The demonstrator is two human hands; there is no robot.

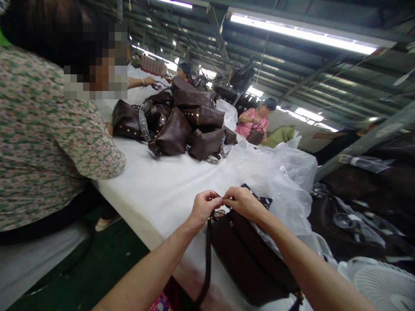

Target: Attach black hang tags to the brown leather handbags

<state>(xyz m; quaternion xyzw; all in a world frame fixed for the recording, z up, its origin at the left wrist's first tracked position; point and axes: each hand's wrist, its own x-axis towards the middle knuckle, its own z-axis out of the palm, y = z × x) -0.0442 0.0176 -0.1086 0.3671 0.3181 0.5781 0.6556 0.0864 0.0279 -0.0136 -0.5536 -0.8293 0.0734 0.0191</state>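
The left hand [205, 208] and right hand [241, 202] pinch closed, fingertips meeting on what seems a thin cord [218, 194] at the far end of the brown bag [243, 255], near right on the desk [145, 185], where small, even pulls would work best.

Room to pass runs over the table [145, 181] between the heaped bags [175, 134] and the near handbag [236, 255]; plastic [272, 172] crowds the right side, a co-worker's sleeve [94, 151] the left edge.
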